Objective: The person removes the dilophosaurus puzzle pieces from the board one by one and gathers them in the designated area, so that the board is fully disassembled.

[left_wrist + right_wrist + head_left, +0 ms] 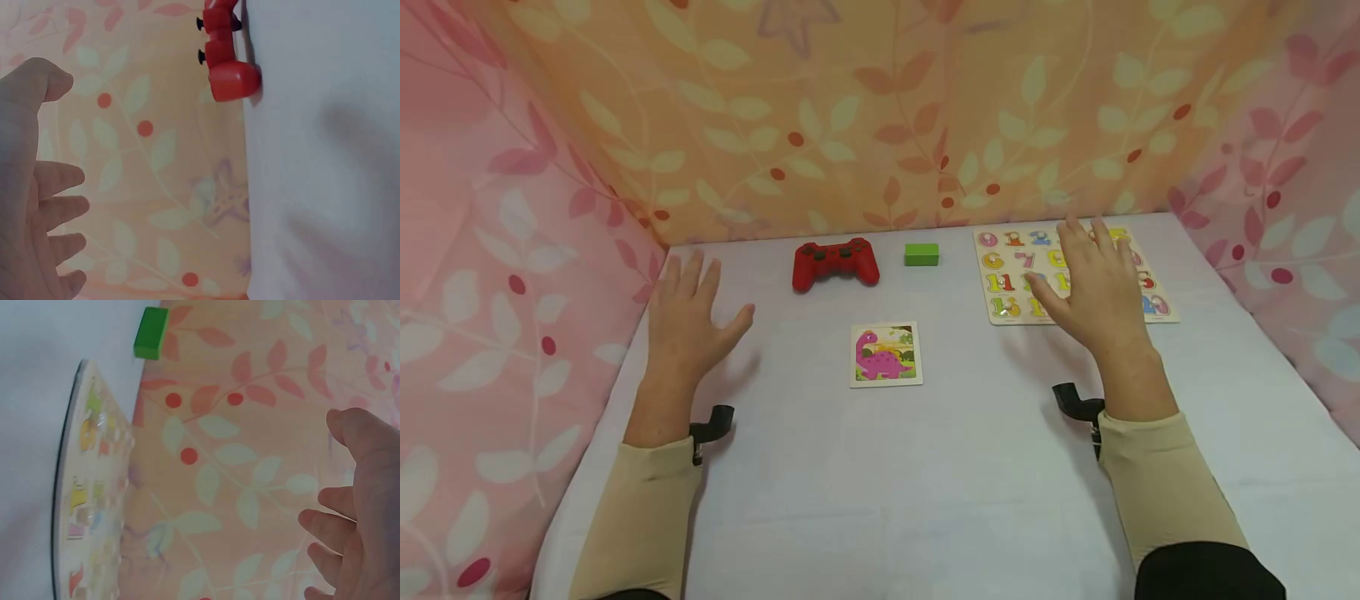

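My left hand (685, 321) hovers above the left side of the white table, fingers spread and holding nothing. In the left wrist view, a red game controller (232, 81) lies on the table beyond that hand. Over the number puzzle board (1011, 283), my right hand (1105, 292) hangs with its fingers extended, covering part of the board; it too grips nothing. A small dinosaur picture puzzle (886, 355) in a white frame lies flat between the hands. Behind it sits a green block (921, 254), to the right of the controller.
The white-covered table (880, 475) is bounded by an orange leaf-patterned cloth (850, 125) at the back. Pink patterned cloths rise on the left (490, 292) and on the right (1300, 167). Each wrist wears a black camera mount.
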Action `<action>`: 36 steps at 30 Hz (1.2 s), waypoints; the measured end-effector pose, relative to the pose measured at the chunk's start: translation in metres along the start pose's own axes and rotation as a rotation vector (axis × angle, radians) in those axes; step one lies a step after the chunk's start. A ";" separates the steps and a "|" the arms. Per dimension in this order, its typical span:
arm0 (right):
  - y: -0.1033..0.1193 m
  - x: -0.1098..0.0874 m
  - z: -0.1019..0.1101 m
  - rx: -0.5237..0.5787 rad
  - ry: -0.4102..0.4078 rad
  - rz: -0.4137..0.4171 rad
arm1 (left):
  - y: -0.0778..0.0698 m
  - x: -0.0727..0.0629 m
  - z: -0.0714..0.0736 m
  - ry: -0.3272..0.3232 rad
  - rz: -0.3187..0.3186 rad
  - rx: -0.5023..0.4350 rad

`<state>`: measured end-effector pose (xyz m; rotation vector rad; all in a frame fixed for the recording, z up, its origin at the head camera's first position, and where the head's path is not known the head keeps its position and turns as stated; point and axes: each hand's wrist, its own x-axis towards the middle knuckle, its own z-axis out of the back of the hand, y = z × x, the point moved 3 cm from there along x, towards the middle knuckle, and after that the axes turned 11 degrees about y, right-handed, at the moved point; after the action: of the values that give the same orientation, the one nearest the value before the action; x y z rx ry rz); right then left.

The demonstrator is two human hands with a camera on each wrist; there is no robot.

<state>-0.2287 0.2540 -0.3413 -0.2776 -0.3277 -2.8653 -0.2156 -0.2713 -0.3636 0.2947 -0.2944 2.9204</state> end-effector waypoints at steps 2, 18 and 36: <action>0.007 -0.001 0.005 0.012 -0.005 0.023 | -0.004 0.000 0.002 -0.040 -0.035 -0.017; 0.054 -0.010 0.021 0.064 -0.051 0.221 | -0.030 -0.011 0.017 -0.312 -0.280 -0.160; 0.094 -0.019 0.033 0.186 -0.076 0.402 | -0.062 -0.013 0.010 -0.046 -0.289 -0.447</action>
<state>-0.1811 0.1773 -0.2948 -0.3703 -0.4886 -2.4158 -0.1883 -0.2162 -0.3461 0.3029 -0.8200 2.4808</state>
